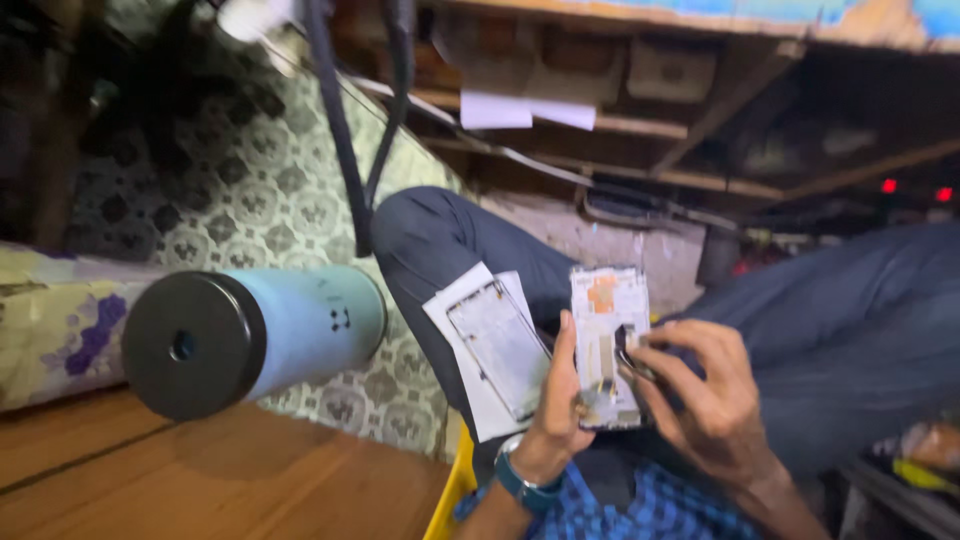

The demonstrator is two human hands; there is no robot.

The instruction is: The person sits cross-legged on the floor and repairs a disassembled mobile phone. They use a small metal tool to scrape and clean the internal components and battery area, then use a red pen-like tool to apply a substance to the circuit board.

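Over the lap, left hand [560,405] holds phone frame [608,345] (right hand [700,395] touching).

Counted in view: two hands, the left hand [560,405] and right hand [700,395], at 5 o'clock; two phone frames, one held [607,345], one on the knee [498,345]; one pale blue cylinder [250,335] at 9 o'clock; two red lights [915,190] at 2 o'clock.
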